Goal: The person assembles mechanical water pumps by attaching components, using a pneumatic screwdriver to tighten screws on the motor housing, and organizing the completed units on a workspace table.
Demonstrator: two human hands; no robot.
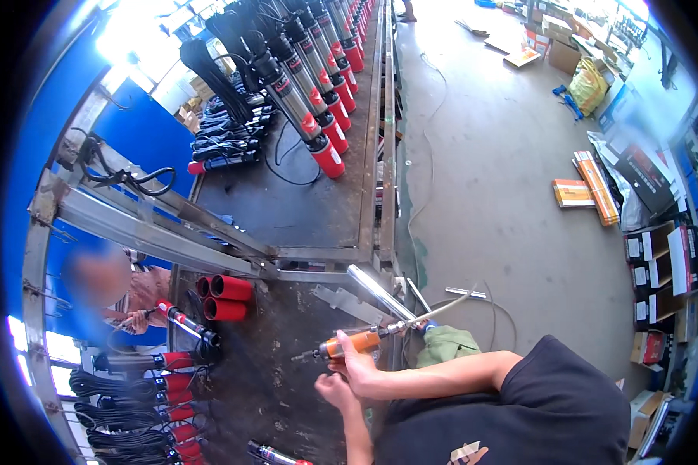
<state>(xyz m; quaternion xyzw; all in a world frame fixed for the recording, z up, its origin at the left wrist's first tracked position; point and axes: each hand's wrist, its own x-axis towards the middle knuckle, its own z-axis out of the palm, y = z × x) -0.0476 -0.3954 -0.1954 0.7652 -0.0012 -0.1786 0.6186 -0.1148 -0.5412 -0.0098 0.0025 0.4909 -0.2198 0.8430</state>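
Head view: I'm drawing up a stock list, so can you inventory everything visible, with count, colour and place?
Upper table: one, dark, top centre
Near bench: one, dark, lower centre
Frame: one, grey metal, left
Pumps: many, silver-black-red, both surfaces
Cables: many, black, beside pumps
Cups: three, red, near bench
Metal tube: one, silver, bench's right edge
Power tool: one, orange, over bench
Hose: one, pale, from tool
Cloth: one, green, beside bench
Flat boxes: several, orange, right floor
Bag: one, yellow, upper right
Cartons: several, brown, upper right
Co-worker: one, pinkish clothing, left
Shirt: one, black, lower right
Right hand: one, bare, around tool
Left hand: one, bare, below tool, contact unclear
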